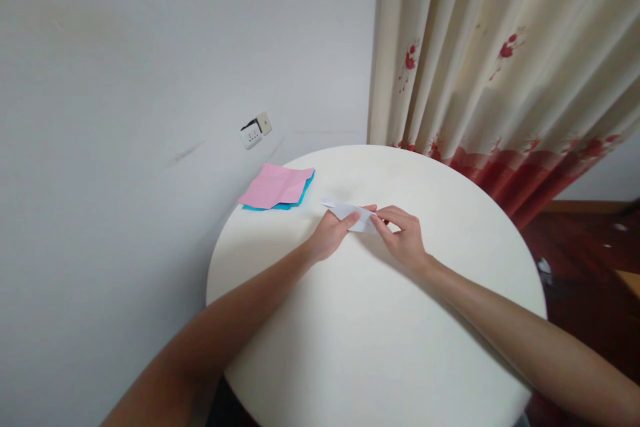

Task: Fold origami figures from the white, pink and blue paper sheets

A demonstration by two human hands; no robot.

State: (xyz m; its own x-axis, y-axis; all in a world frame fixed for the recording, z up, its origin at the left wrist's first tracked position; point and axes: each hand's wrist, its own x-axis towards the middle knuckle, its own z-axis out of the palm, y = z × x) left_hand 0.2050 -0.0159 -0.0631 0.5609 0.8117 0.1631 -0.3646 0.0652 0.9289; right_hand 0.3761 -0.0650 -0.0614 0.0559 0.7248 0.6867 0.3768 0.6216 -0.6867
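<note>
A folded piece of white paper [364, 219] is held between both hands, just over the round white table. My left hand [331, 233] grips its left and middle part, with the thumb lying on top and the other fingers mostly hidden beneath. At the paper's right end, my right hand [401, 235] pinches the edge between thumb and index finger. The paper's narrow tip points left, beyond my left hand. How its inner folds lie is too small to make out.
Pink paper [276, 185] with a crease lies on blue paper [306, 191] at the table's left far edge. The white table [370, 340] stands near a wall with a socket [251, 135]. A patterned curtain [465, 67] hangs behind at right.
</note>
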